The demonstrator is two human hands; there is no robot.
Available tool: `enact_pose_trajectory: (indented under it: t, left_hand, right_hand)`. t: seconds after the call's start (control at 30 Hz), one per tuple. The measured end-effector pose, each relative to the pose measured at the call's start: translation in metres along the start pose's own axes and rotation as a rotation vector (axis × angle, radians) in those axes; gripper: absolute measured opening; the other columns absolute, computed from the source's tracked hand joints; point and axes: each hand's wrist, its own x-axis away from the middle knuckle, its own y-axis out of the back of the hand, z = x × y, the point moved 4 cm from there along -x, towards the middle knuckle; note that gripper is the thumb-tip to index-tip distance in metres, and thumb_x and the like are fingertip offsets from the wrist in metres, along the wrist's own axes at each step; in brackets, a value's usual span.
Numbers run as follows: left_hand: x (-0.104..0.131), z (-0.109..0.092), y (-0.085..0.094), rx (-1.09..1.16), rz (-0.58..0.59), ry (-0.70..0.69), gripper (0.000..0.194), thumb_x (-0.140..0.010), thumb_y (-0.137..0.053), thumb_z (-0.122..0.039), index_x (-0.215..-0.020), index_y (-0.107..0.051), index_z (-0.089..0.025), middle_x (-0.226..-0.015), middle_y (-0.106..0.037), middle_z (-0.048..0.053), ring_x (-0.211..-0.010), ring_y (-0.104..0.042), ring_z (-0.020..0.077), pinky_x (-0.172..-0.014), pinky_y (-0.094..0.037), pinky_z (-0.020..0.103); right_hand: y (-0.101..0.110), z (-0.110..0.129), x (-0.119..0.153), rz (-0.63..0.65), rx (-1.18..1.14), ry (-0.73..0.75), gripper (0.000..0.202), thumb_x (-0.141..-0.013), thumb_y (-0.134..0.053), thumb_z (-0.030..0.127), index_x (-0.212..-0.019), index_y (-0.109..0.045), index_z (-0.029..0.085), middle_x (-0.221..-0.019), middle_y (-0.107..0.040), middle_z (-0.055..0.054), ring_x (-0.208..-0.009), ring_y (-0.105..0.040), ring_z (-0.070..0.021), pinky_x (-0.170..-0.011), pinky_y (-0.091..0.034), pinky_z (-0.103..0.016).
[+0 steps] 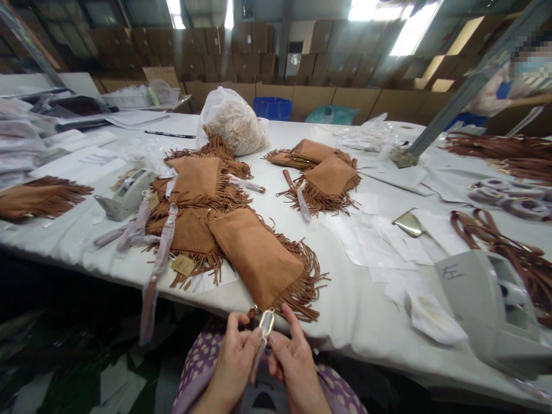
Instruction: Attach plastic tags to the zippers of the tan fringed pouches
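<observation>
A brown fringed suede pouch [256,250] lies flat at the table's front edge, its near corner pointing at me. From that corner hangs a gold metal clasp [267,323] with a wrist strap [257,363] running down from it, seemingly in clear wrapping. My left hand [237,351] pinches the strap just below the clasp. On the other side, my right hand [293,356] has its thumb against the same spot and its index finger stretched toward the pouch corner. To the left, more fringed pouches [196,179] are heaped, with wrapped straps and a paper tag [183,264].
Grey tape dispensers stand at left [125,195] and at right [487,310]. White paper sheets [375,241] and brown straps [495,236] lie on the right. Farther back are two more pouches [332,175] and a stuffed plastic bag [233,123]. A person [495,95] stands across at far right.
</observation>
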Motion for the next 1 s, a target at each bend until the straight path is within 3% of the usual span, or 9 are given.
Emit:
enact_pose_trajectory:
  t: [0.2,0.33,0.43,0.53,0.6,0.7,0.83,0.9,1.0]
  left_hand:
    - [0.0,0.007,-0.006,0.241,0.135,0.098,0.05,-0.077,-0.062,-0.061,-0.089,-0.031,-0.023,-0.053,-0.061,-0.003,-0.028,-0.039,0.0055,-0.03,-0.022,0.012]
    - [0.001,0.015,-0.007,0.349,0.234,0.162,0.049,-0.076,-0.067,-0.056,-0.087,-0.033,-0.023,-0.055,-0.06,-0.004,-0.029,-0.039,0.0046,-0.03,-0.025,0.012]
    - [0.003,0.016,-0.007,0.354,0.269,0.151,0.047,-0.077,-0.066,-0.055,-0.088,-0.033,-0.022,-0.058,-0.06,-0.003,-0.03,-0.041,0.0044,-0.031,-0.025,0.012]
    - [0.006,0.014,-0.006,0.281,0.249,0.118,0.048,-0.078,-0.064,-0.057,-0.089,-0.031,-0.023,-0.059,-0.061,-0.003,-0.031,-0.041,0.0048,-0.032,-0.024,0.012]
    - [0.007,0.014,-0.003,0.214,0.202,0.095,0.049,-0.078,-0.062,-0.058,-0.093,-0.031,-0.023,-0.059,-0.061,-0.005,-0.031,-0.039,0.0047,-0.032,-0.023,0.013]
    - [0.008,0.016,0.001,0.061,0.161,0.085,0.044,-0.082,-0.056,-0.058,-0.097,-0.038,-0.021,-0.06,-0.059,-0.005,-0.033,-0.036,0.0051,-0.034,-0.024,0.015]
    - [0.009,0.023,0.011,-0.221,0.159,0.016,0.039,-0.09,-0.042,-0.053,-0.077,-0.051,-0.018,-0.064,-0.058,0.0,-0.053,-0.053,0.0126,-0.049,-0.04,0.022]
    - [0.008,0.025,0.024,-0.338,0.01,-0.038,0.036,-0.09,-0.043,-0.05,-0.079,-0.055,-0.018,-0.072,-0.061,0.002,-0.07,-0.059,0.0179,-0.064,-0.046,0.027]
    - [0.002,0.025,0.039,-0.404,-0.194,-0.061,0.033,-0.085,-0.052,-0.046,-0.1,-0.057,-0.017,-0.091,-0.066,0.007,-0.085,-0.062,0.0224,-0.078,-0.047,0.032]
  right_hand:
    - [-0.009,-0.001,-0.009,0.043,-0.206,-0.092,0.102,-0.064,-0.078,0.05,-0.141,-0.017,0.023,-0.057,-0.056,0.009,-0.029,-0.027,-0.0017,-0.035,-0.028,-0.016]
    - [-0.016,0.007,-0.009,0.14,-0.227,-0.16,0.078,-0.067,-0.075,0.051,-0.129,-0.034,0.028,-0.077,-0.066,0.004,-0.028,-0.02,0.0021,-0.033,-0.027,-0.014]
    - [-0.012,0.011,-0.004,0.112,-0.143,-0.19,0.076,-0.073,-0.066,0.058,-0.133,-0.031,0.027,-0.073,-0.067,0.002,-0.029,-0.033,-0.0013,-0.032,-0.027,-0.014]
    - [0.004,0.012,-0.002,0.016,0.142,-0.182,0.089,-0.078,-0.052,0.068,-0.144,-0.017,0.018,-0.049,-0.059,0.004,-0.031,-0.048,-0.0109,-0.03,-0.027,-0.015]
    - [0.018,0.013,-0.002,-0.071,0.355,-0.103,0.092,-0.08,-0.046,0.07,-0.145,-0.018,0.013,-0.041,-0.054,0.006,-0.03,-0.048,-0.0134,-0.03,-0.029,-0.018]
    - [0.037,0.018,0.001,-0.204,0.502,0.054,0.082,-0.083,-0.042,0.068,-0.142,-0.027,0.013,-0.06,-0.066,-0.001,-0.033,-0.05,-0.0128,-0.034,-0.037,-0.023]
    - [0.041,0.037,0.007,-0.258,0.7,0.287,0.053,-0.086,-0.047,0.056,-0.117,-0.06,0.016,-0.081,-0.071,-0.009,-0.057,-0.063,-0.0183,-0.057,-0.051,-0.03]
    - [0.034,0.05,0.007,-0.24,0.806,0.466,0.036,-0.087,-0.051,0.046,-0.101,-0.069,0.019,-0.092,-0.071,-0.01,-0.08,-0.066,-0.023,-0.076,-0.052,-0.034]
    - [0.021,0.061,-0.001,-0.173,0.931,0.719,0.025,-0.089,-0.051,0.033,-0.101,-0.069,0.021,-0.104,-0.068,-0.01,-0.099,-0.062,-0.0248,-0.091,-0.048,-0.039]
